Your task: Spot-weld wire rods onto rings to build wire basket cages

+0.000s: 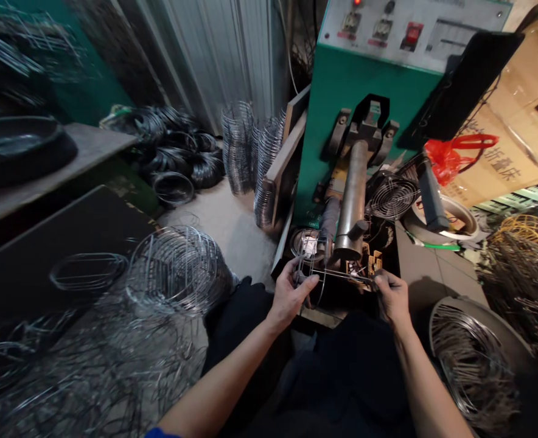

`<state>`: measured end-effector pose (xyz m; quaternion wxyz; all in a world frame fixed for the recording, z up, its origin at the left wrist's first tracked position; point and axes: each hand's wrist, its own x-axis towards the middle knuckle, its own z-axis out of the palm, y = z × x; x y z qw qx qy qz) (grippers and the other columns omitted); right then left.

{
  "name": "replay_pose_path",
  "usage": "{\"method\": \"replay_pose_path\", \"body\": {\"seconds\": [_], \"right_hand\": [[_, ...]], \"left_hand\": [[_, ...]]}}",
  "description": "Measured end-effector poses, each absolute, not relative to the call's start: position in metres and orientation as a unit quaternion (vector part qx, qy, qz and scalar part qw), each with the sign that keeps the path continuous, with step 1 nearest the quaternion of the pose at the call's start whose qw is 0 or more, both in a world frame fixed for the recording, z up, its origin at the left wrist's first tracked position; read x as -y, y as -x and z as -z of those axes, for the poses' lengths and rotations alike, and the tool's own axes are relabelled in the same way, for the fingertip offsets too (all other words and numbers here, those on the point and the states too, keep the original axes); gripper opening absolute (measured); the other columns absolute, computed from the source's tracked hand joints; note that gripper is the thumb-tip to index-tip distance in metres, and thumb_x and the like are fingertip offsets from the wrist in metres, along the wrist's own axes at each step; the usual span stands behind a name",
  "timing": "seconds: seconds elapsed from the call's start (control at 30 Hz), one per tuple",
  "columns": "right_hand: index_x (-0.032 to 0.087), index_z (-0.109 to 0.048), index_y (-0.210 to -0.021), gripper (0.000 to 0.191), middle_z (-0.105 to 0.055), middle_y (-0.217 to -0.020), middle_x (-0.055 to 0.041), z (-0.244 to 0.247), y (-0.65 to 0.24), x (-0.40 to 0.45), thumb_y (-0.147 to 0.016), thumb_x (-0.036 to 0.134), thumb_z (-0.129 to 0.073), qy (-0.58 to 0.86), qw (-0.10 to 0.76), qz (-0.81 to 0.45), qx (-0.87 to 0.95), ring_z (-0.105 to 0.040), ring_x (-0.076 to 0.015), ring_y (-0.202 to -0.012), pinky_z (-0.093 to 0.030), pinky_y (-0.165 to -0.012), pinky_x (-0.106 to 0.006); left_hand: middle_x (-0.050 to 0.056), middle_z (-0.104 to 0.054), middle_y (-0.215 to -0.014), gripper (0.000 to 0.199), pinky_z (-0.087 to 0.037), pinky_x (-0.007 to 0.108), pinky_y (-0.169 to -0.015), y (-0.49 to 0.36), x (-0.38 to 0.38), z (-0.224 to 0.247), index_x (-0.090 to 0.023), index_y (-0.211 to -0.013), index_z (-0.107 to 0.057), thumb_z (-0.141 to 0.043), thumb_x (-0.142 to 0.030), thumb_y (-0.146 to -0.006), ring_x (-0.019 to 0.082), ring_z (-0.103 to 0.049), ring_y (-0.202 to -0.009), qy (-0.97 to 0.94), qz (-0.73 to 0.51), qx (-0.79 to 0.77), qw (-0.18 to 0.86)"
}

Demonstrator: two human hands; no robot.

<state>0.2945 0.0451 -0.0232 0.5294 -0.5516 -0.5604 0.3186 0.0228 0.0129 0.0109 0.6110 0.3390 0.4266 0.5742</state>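
Note:
My left hand (288, 295) grips a thin wire ring (324, 285), its thumb and fingers closed on the near-left part. My right hand (392, 297) pinches the right end of a straight wire (344, 275), which stretches across to the ring. Whether wire and ring are joined cannot be made out. Both hands are just in front of a thick metal cylinder (353, 194), the arm of a green machine (346, 79). Under the arm, a darker lower electrode (329, 222) sits close to the wire.
Wire rings are piled at my left (180, 267), with loose wires on the floor. Stacked ring coils (238, 146) stand by the metal wall. At my right are a basin of short wires (472, 359), a fan-like wire grille (392, 198) and a red plastic bag (447, 161).

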Motion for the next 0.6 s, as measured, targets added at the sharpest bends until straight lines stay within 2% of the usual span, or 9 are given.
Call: {"method": "replay_pose_path", "body": {"seconds": [0.13, 0.47, 0.6], "right_hand": [[0.02, -0.039, -0.052, 0.052, -0.038, -0.056, 0.0041, 0.019, -0.293, -0.045, -0.082, 0.043, -0.075, 0.521, 0.556, -0.368, 0.532, -0.034, -0.0118, -0.057, -0.029, -0.058, -0.028], [0.021, -0.037, -0.049, 0.058, -0.034, -0.051, 0.0047, 0.006, -0.283, -0.048, -0.077, 0.052, -0.077, 0.539, 0.558, -0.365, 0.514, -0.031, -0.0104, -0.052, -0.026, -0.052, -0.027], [0.02, -0.038, -0.051, 0.056, -0.035, -0.053, 0.005, 0.01, -0.285, -0.048, -0.077, 0.05, -0.078, 0.535, 0.566, -0.38, 0.5, -0.032, -0.0105, -0.053, -0.028, -0.053, -0.027]], "left_hand": [[-0.01, -0.045, -0.066, 0.072, -0.047, 0.021, -0.035, -0.023, -0.015, -0.014, -0.016, -0.133, -0.051, -0.083, -0.046, -0.076, 0.006, -0.043, -0.038, -0.338, -0.57, -0.432, 0.612], [-0.011, -0.046, -0.065, 0.07, -0.044, 0.021, -0.034, -0.024, -0.021, -0.017, -0.015, -0.13, -0.052, -0.083, -0.047, -0.075, 0.006, -0.043, -0.036, -0.345, -0.569, -0.433, 0.608], [-0.011, -0.046, -0.065, 0.071, -0.044, 0.021, -0.033, -0.024, -0.024, -0.018, -0.015, -0.13, -0.052, -0.083, -0.046, -0.075, 0.006, -0.043, -0.036, -0.348, -0.567, -0.432, 0.609]]}}
